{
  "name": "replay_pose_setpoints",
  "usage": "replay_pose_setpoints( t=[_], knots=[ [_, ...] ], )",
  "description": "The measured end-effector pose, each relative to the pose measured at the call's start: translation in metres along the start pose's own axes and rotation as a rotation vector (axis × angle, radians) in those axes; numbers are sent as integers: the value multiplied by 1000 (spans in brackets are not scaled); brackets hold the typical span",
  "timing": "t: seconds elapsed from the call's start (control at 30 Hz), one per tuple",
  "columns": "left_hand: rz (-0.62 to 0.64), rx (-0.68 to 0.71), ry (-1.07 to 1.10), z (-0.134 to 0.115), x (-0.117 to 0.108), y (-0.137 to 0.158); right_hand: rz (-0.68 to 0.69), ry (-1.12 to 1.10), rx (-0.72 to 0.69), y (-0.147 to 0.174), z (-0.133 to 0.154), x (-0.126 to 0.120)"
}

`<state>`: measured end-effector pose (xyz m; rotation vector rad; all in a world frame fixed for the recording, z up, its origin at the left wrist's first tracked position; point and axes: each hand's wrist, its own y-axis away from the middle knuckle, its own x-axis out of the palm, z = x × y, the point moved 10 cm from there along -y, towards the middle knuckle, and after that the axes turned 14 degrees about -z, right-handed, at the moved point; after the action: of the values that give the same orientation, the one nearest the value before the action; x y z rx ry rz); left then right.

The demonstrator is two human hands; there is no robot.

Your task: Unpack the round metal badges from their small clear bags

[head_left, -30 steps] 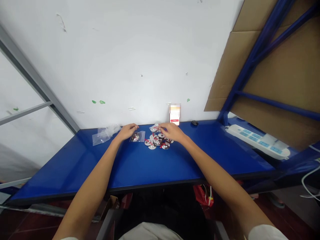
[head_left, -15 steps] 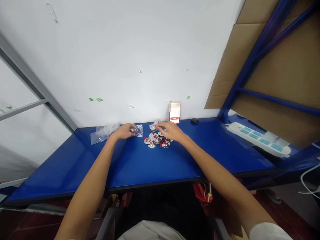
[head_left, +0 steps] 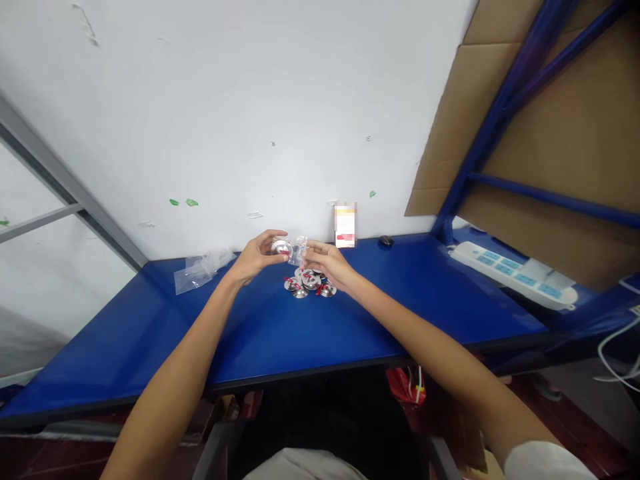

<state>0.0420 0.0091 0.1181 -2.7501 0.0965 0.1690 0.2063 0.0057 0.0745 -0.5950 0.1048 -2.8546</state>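
My left hand point(head_left: 264, 255) is closed around the edge of a silver finger cymbal point(head_left: 281, 249) with a red strap, which sits in or against clear plastic. Close beside it, my right hand point(head_left: 325, 260) pinches the crinkled clear plastic bag point(head_left: 300, 252) that reaches across from the cymbal. Both hands are raised over the back of the desk. Just below them lies a pile of finger cymbals point(head_left: 310, 281), shiny round discs with red straps, some overlapping. My right fingers hide part of the pile's upper side.
Several empty-looking clear plastic bags point(head_left: 203, 270) lie at the back left of the blue desk point(head_left: 300, 340). A phone point(head_left: 345, 225) with a lit screen leans on the wall. A small black object point(head_left: 386, 241) and a white power strip point(head_left: 515, 275) are to the right.
My left hand has moved right and up with the bagged cymbal. My right hand has left the item behind the pile and now grips the bag. The view has shifted slightly.
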Motion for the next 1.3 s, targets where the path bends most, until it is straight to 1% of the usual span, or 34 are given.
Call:
replay_pose_setpoints(
  t=[0.1,0.2,0.33,0.4,0.5,0.63,0.7,0.8,0.87,1.03,1.1,1.17,1.23,1.3],
  knots=[
    [19,-5,-30,1,3,3,16,22,-4,1,3,-1],
    [42,2,-61,-2,8,5,16,-18,15,0,0,-2],
    [53,8,-85,-2,14,7,-34,-44,55,-3,-6,-8],
    [17,16,-74,-1,12,5,-50,-30,48,-5,-5,-11],
    [-51,17,-23,2,5,1,-30,-2,35,-7,-4,-12],
    [-121,-8,19,7,-2,-3,-81,-3,35,-10,-9,-18],
    [-155,-7,29,7,-5,-4,-75,-43,53,-9,-12,-14],
    [-190,23,1,1,-7,-5,7,-94,156,-1,-20,0],
    [-215,47,-28,-4,-9,-5,57,-118,194,5,-22,10],
    [-214,87,-91,-14,-9,-2,95,-136,174,10,-21,18],
    [-298,154,-194,-20,-15,-1,116,-109,192,11,-27,20],
    [-455,224,-291,-27,-29,0,115,-63,205,12,-33,19],
    [-609,252,-325,-29,-49,1,96,-14,208,12,-37,17],
    [-743,240,-330,-27,-79,0,72,19,198,12,-36,15]
  ],
)
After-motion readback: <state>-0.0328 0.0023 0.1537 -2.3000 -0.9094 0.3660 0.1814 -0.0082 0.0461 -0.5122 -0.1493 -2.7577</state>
